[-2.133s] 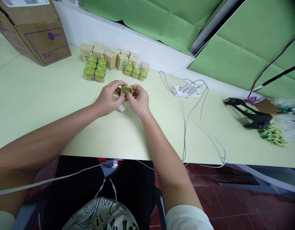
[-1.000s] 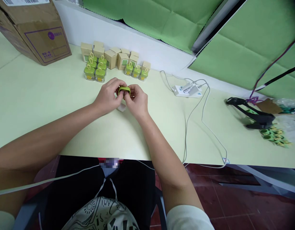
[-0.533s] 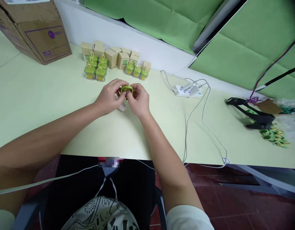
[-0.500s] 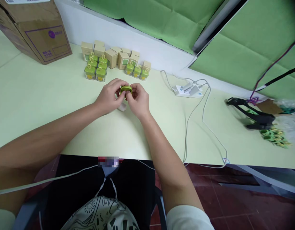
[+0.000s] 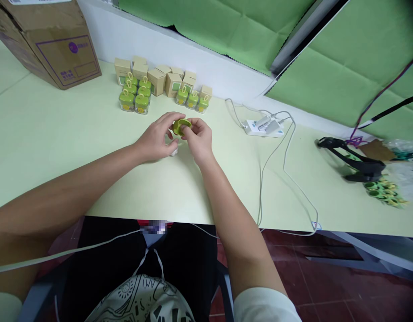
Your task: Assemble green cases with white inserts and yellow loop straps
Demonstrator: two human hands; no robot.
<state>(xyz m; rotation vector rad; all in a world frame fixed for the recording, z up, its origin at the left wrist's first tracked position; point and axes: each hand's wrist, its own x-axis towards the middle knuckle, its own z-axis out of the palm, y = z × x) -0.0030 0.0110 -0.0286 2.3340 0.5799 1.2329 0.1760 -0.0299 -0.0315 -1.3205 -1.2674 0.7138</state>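
Observation:
Over the table in front of me, a small green lid is tipped so its hollow side shows. My right hand pinches it, thumb pressed inside the hollow. My left hand is at the lid's left side, its index finger along the far edge. The left thumb stands apart from the fingers and off the lid. Beneath that thumb, a small whitish thing is mostly hidden, so its kind is unclear.
Several green-lidded jars stand behind my hands, before small cardboard boxes. A large carton is at back left. A power strip with trailing cables lies to the right. Farther right are a black stand and green pieces.
The lid has turned and shifted slightly right, showing more of its inside. My left thumb has come off it and dropped lower, while my right thumb stays in the hollow.

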